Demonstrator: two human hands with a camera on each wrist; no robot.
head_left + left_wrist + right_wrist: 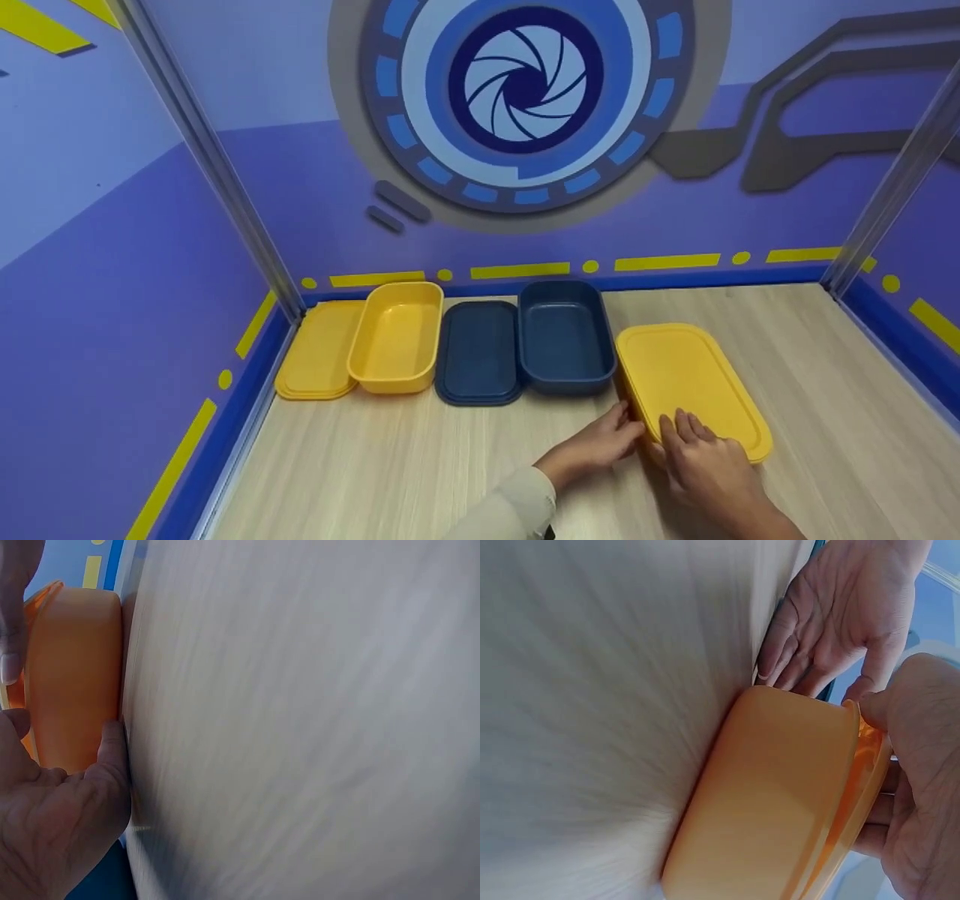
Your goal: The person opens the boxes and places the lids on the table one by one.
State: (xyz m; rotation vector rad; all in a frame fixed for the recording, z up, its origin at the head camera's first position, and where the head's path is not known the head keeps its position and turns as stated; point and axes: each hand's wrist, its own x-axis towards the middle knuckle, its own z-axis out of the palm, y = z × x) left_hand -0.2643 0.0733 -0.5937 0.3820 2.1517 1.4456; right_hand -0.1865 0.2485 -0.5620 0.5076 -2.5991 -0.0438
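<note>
A yellow rectangular food container (pixel 757 787) stands on the table at the right, with a yellow lid (pixel 682 367) over it. In the right wrist view the lid sits tilted, and a gap shows between it and the rim along the near side. My right hand (pixel 709 465) pinches the lid's near edge, fingers on top and thumb at the gap. My left hand (pixel 596 446) touches the container's left side near its front corner, its fingers fairly straight along the wall and its thumb close to the rim.
Left of the lidded container, in a row along the back wall, lie an open navy container (pixel 566 337), a navy lid (pixel 480 352), an open yellow container (pixel 397 334) and another yellow lid (pixel 319 352). Panel walls bound the wooden table (pixel 390 465) at the back and sides.
</note>
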